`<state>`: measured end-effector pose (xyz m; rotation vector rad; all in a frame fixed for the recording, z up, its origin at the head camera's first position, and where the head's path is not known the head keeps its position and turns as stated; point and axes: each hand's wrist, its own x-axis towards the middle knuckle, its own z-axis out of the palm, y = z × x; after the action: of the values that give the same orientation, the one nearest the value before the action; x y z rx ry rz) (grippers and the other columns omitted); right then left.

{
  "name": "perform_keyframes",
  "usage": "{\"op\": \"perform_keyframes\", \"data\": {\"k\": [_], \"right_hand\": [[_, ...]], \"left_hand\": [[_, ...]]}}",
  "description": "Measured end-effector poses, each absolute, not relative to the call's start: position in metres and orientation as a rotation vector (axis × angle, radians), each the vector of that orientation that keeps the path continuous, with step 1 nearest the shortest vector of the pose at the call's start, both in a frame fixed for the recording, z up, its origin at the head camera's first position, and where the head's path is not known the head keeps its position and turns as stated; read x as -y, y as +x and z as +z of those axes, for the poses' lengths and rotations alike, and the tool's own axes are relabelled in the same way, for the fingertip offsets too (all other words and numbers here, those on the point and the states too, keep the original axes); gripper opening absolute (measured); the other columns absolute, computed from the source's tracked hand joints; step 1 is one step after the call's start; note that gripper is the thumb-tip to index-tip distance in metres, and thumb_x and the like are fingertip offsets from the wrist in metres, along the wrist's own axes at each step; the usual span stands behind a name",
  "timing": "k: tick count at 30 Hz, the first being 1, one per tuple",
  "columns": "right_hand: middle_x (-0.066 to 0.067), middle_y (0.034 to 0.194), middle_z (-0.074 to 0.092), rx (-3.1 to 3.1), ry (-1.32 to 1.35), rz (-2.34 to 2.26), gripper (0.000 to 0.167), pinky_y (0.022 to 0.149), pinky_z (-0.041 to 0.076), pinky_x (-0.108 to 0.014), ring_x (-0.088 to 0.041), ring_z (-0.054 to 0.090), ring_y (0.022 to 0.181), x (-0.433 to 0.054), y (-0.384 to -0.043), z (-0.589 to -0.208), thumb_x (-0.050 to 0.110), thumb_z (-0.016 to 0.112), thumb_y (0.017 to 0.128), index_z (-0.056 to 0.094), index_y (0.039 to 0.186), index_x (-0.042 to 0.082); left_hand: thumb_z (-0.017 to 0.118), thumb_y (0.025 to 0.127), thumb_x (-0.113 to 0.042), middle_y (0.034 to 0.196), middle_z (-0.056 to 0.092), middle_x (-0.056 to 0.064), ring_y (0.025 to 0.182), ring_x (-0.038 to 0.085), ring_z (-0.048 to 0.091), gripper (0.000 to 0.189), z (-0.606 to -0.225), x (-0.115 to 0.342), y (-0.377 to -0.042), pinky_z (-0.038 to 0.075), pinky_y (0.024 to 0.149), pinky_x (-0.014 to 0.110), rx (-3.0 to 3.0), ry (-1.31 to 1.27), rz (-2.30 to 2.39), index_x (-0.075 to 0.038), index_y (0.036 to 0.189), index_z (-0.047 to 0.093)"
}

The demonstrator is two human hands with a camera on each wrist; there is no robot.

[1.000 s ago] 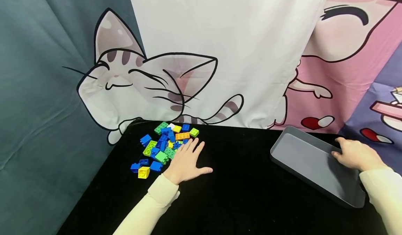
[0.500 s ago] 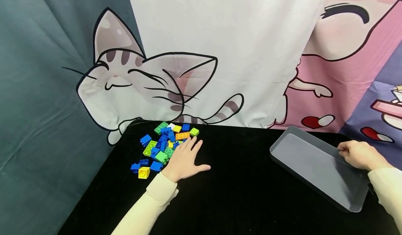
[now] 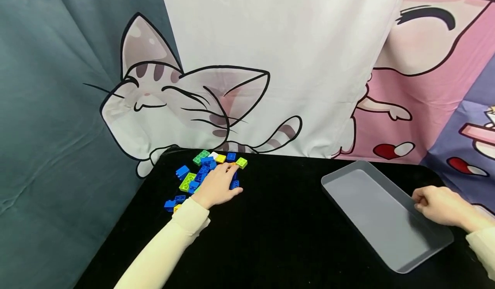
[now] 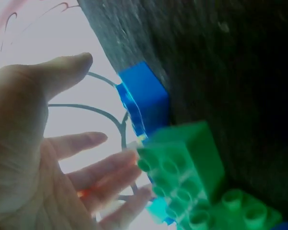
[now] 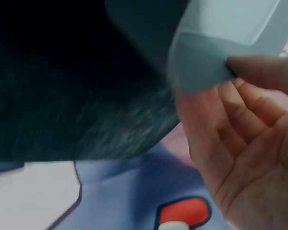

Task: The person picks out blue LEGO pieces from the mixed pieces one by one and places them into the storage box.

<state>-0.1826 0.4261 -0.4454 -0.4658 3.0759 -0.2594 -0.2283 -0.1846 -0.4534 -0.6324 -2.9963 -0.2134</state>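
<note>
Shifted tray (image 3: 386, 220), rim (image 5: 204, 64) in right grip (image 3: 442, 207)

I count one left hand (image 3: 216, 186), one right hand (image 3: 444, 206), one tray (image 3: 380, 211), one table (image 3: 286, 224), one white brick (image 3: 213, 155), at least two yellow bricks (image 3: 221, 159) and two lime bricks (image 3: 187, 181); the blue bricks (image 3: 182, 172) look too jumbled.

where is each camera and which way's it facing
Head: worn on the head, looking forward and down at bricks and tray; left hand, right hand and sleeves show.
Left wrist: worn there, facing bricks; left hand shows.
Right wrist: worn there, facing tray; right hand shows.
Head shares bricks with left wrist, tray with right wrist.
</note>
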Motion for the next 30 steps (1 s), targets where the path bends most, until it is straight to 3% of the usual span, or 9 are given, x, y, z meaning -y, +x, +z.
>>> {"op": "perform_keyframes", "data": {"k": [3, 8, 15, 25, 30], "right_hand": [[0.012, 0.068, 0.058, -2.984, -0.468, -0.423, 0.009, 0.051, 0.044, -0.026, 0.001, 0.048, 0.054, -0.41, -0.172, -0.446, 0.007, 0.073, 0.083, 0.067, 0.086, 0.013], [0.007, 0.066, 0.06, -2.797, -0.41, -0.699, 0.009, 0.041, 0.05, -0.026, -0.006, 0.054, 0.042, -0.373, -0.154, -0.45, 0.004, 0.067, 0.088, 0.062, 0.09, 0.01], [-0.003, 0.067, 0.062, -2.603, -0.359, -1.017, 0.018, 0.041, 0.054, -0.032, -0.015, 0.061, 0.045, -0.317, -0.139, -0.455, 0.003, 0.065, 0.089, 0.056, 0.105, 0.001], [-0.005, 0.069, 0.062, -2.529, -0.389, -1.192, 0.03, 0.045, 0.055, -0.031, -0.017, 0.065, 0.05, -0.255, -0.129, -0.463, 0.002, 0.065, 0.089, 0.053, 0.116, -0.004], [-0.005, 0.07, 0.063, -2.476, -0.382, -1.254, 0.037, 0.048, 0.057, -0.032, -0.02, 0.066, 0.054, -0.232, -0.133, -0.469, 0.003, 0.065, 0.089, 0.05, 0.121, -0.005]], "left_hand": [[0.079, 0.09, -0.043, 0.146, 0.056, 0.018, 0.137, 0.036, 0.053, 0.067, -0.453, 0.188, -0.231, 0.046, 0.114, 0.053, 3.0, -0.703, -0.16, -0.008, 0.144, 0.058], [0.084, 0.086, -0.033, 0.135, 0.06, 0.014, 0.129, 0.033, 0.057, 0.051, -0.455, 0.188, -0.232, 0.051, 0.108, 0.051, 2.942, -0.825, -0.043, -0.01, 0.129, 0.067], [0.086, 0.084, -0.03, 0.121, 0.064, 0.01, 0.112, 0.029, 0.064, 0.043, -0.454, 0.186, -0.231, 0.057, 0.094, 0.049, 2.924, -0.853, 0.06, -0.011, 0.118, 0.07], [0.082, 0.087, -0.023, 0.118, 0.065, 0.008, 0.111, 0.029, 0.065, 0.033, -0.451, 0.181, -0.23, 0.058, 0.092, 0.052, 3.0, -0.794, 0.055, -0.014, 0.116, 0.068], [0.08, 0.09, -0.022, 0.116, 0.064, 0.007, 0.106, 0.025, 0.065, 0.032, -0.449, 0.18, -0.228, 0.057, 0.097, 0.047, 2.99, -0.797, -0.066, -0.014, 0.118, 0.067]]}}
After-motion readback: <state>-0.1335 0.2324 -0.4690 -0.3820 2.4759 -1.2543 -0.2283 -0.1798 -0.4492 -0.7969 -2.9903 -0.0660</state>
